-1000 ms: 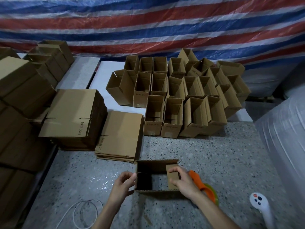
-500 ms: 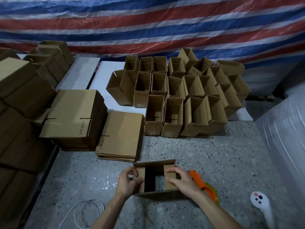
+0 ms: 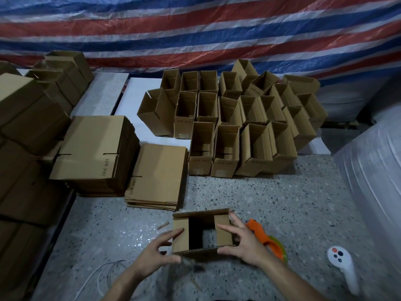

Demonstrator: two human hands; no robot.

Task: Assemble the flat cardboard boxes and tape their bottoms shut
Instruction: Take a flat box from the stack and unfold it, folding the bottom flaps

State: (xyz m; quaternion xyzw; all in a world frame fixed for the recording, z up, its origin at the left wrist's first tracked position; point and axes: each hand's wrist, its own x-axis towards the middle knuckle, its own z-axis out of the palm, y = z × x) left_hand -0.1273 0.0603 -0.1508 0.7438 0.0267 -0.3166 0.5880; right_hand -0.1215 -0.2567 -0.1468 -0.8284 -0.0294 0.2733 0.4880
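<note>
Left hand: the left hand (image 3: 155,256) is spread with straight fingers, its forefinger tip lying on the box's left inner flap. It clasps nothing.
Right hand: the right hand (image 3: 246,246) is spread wide. Straight fingers press on the right inner flap, the thumb is on the near wall's edge, and one finger reaches the far right corner.
Box in work: a small brown corrugated cardboard box (image 3: 181,236) stands opened out on the floor between the two hands. Both short flaps are folded inward with a dark gap between them, and the long flaps are not yet closed over them.
Tape: an orange-handled tape dispenser (image 3: 259,233) with a green-rimmed roll lies just beside the right hand, partly hidden by it.
Controller: a white handheld controller (image 3: 340,263) with red and dark buttons lies well off to the right.
Cable: a thin white cable (image 3: 102,276) loops at the near left.
Floor: grey speckled stone floor (image 3: 271,203).
Low flat stack: a low pile of flattened brown boxes (image 3: 158,177), top sheet printed "10号 (KK)".
Tall flat stack: a taller pile of flattened brown boxes (image 3: 97,153) touching it on the left, with the same print.
Assembled boxes: a cluster of upright open brown boxes (image 3: 238,127). The print on their fronts is too small to read.
Backdrop: a red, white and blue striped plastic tarpaulin (image 3: 195,29).
</note>
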